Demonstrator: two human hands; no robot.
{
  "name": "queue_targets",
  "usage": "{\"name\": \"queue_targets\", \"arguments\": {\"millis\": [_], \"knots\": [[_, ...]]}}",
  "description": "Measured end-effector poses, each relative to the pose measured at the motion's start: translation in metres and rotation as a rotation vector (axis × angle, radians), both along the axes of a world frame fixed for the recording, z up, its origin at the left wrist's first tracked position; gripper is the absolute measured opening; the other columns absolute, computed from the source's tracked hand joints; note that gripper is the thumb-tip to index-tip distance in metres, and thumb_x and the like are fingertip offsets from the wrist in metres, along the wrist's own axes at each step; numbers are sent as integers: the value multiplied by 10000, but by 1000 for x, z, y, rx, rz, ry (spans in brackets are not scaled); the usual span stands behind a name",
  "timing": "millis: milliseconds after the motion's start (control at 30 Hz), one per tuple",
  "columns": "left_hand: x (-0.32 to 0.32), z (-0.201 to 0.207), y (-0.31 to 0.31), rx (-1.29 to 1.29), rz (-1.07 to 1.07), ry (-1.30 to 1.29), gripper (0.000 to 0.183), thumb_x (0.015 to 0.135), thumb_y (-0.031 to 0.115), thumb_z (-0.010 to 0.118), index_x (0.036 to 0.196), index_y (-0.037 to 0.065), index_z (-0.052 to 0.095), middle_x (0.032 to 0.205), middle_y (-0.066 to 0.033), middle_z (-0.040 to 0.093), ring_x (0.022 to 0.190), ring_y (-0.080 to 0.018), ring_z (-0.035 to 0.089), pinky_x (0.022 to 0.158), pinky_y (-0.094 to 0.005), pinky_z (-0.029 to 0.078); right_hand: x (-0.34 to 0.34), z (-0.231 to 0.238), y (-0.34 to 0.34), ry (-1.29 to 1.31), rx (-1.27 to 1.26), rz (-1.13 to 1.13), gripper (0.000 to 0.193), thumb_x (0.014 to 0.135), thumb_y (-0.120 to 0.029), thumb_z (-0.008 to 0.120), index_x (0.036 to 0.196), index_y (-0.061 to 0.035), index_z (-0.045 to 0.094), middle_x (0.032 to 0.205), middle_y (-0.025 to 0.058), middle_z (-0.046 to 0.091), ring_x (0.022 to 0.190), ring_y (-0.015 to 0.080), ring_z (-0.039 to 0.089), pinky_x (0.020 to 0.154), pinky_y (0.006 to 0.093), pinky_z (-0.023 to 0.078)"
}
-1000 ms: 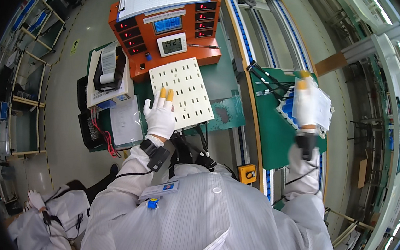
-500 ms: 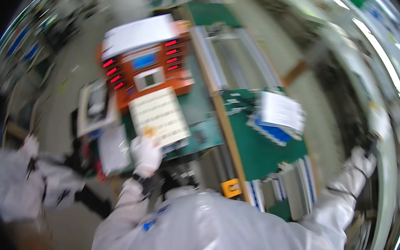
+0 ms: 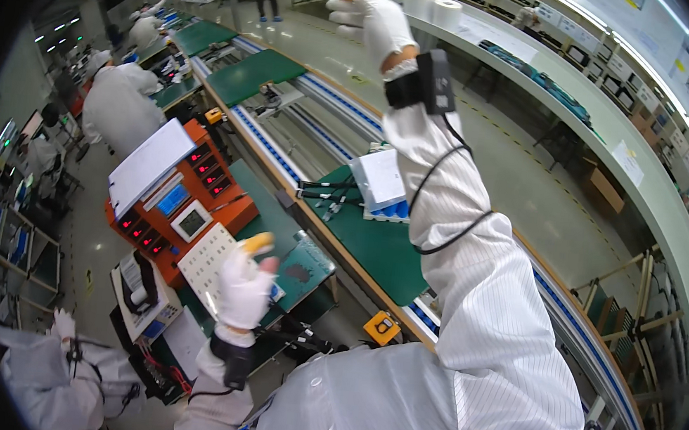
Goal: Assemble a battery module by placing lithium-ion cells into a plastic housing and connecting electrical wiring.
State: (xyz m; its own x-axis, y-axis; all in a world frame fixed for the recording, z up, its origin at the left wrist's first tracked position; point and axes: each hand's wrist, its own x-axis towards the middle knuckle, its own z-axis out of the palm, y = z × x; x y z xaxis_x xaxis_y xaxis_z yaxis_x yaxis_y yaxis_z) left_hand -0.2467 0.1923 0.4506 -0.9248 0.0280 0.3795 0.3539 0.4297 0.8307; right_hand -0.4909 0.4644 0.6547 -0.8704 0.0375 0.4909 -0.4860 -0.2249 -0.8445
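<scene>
A gloved worker spreads both arms across an assembly line, the left hand [image 3: 243, 292] over the near edge of a cream slotted panel [image 3: 205, 264] and the right hand [image 3: 377, 27] raised toward a long white worktop [image 3: 618, 125]. Neither of the hands is clenched or visibly grasping anything; whether the left one, slightly blurred, touches the panel cannot be told. The panel looks stiff, light and fairly smooth, probably best held by two opposite edges, clear of the slots. Two white rolls [image 3: 419, 5] appear light and a little soft, likely easiest to take around their sides. The panel lies partly beneath the left hand, in front of an orange instrument box [image 3: 182, 199]; the rolls stand upright to the right of the right hand, though how far beyond it is unclear
</scene>
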Motion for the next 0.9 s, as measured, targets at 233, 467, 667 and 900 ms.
{"name": "queue_targets", "arguments": {"millis": [233, 467, 667, 900], "knots": [[7, 80, 104, -97, -277, 415, 342, 801, 197, 769, 1062, 5, 659, 887, -129, 602, 775, -294, 616, 705, -362, 490, -71, -108, -100, -70, 871, -615, 276, 852, -250, 547, 966, -78, 731, 1019, 158, 710, 933, 322, 690, 836, 431, 541], [-5, 75, 97, -306, -172, 358, 177, 744, 131, 672, 878, 20, 638, 866, -149, 607, 855, -350, 609, 741, -451, 476, -12, -203, -167, 50, 1554, -310, 281, 845, -250, 583, 1020, -90, 735, 1011, 149, 722, 989, 328, 691, 845, 453, 515], [32, 96, 127, -110, -508, 481, 229, 666, 37, 634, 895, 49, 643, 931, -128, 602, 874, -335, 590, 825, -419, 445, -42, -307, -96, -5, 1195, -97, 123, 852, -236, 567, 812, -136, 627, 808, 75, 659, 758, 303, 645, 627, 430, 485], [89, 81, 108, 178, -866, 94, 287, 788, 80, 700, 1062, 14, 646, 1022, -182, 585, 946, -361, 604, 902, -435, 472, -112, -247, -23, -899, -55, 16, 228, 989, -359, 459, 1034, -158, 556, 924, 48, 688, 803, 257, 640, 732, 430, 474]]}}
